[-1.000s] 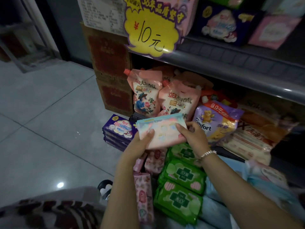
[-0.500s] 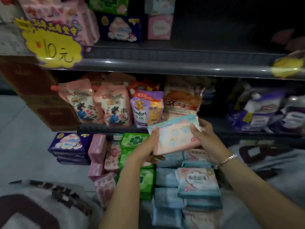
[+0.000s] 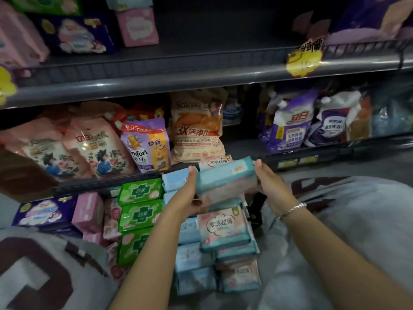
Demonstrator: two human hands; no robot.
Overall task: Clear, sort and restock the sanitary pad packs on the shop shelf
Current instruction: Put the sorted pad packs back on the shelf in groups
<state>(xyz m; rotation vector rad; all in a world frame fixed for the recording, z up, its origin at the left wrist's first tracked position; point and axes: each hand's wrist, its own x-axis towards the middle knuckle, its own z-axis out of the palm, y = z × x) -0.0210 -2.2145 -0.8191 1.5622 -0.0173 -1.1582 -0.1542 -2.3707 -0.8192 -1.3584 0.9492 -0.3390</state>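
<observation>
At the foot of a dim shop shelf, a teal-and-pink pad pack (image 3: pixel 225 181) is held in the air between a person's left hand (image 3: pixel 190 195) and right hand (image 3: pixel 267 179), each gripping one end, above matching teal packs (image 3: pixel 223 228) stacked on the floor; green packs (image 3: pixel 140 214) and pink packs (image 3: pixel 88 212) lie sorted alongside, while the upper shelf (image 3: pixel 201 79) looks largely unstocked, suggesting restocking remains

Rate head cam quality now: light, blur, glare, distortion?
Head view: dim; corners motion-smeared; teal-and-pink pad pack, held between left hand and right hand, soft, centre labels still readable; glare streaks along grey metal shelf edge, which bows from the wide-angle lens.
</observation>
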